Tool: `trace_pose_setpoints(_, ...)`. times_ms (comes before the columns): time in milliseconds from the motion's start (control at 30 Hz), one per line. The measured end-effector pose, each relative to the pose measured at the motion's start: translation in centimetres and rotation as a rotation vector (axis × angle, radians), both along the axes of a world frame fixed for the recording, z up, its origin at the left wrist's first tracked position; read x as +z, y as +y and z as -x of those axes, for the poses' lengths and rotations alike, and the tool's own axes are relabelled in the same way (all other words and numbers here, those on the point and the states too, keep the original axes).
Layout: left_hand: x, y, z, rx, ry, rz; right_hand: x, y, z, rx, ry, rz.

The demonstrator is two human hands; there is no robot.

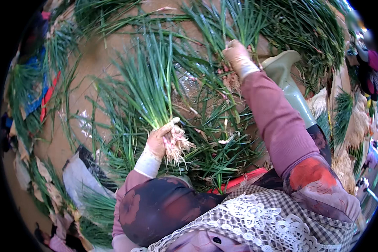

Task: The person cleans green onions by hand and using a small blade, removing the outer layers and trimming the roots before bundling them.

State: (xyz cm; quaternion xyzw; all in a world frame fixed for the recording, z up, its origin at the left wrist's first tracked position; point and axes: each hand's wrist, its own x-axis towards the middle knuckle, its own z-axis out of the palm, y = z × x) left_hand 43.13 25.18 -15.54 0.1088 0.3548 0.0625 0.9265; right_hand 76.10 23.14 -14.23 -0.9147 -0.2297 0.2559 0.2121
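Note:
My left hand (155, 145) is closed round the white base of a bunch of green onions (146, 90). Their long green leaves fan up and away, while pinkish bulbs and pale stringy roots stick out by my thumb. Farther off to the right, my right hand (236, 54) is closed on more green onions (212, 31), with roots hanging below the fist. How many stalks it grips is hidden by the fingers. Between and below the hands lie loose onion leaves (214, 161) and scattered stalks on the wet brown floor (103, 63).
A large heap of green onions (311, 38) lies at the far right, beside my pale green rubber boot (292, 88). Another pile (98, 14) is at the far left. Grey-white sheeting (82, 176) lies near left, and a red strip (243, 178) sits close to my lap. Other people (373, 71) are at the right rim.

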Motion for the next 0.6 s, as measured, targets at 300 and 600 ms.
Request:
trace_pose_setpoints(300,-0.4,-0.1,-0.4,-0.004,0.014,-0.073,-1.6,-8.1,17.0,0.312,0.44,-0.443)
trace_pose_setpoints(600,0.4,-0.6,0.3,-0.128,0.09,-0.179,3.1,-3.4,16.8,0.468,0.164,-0.201)
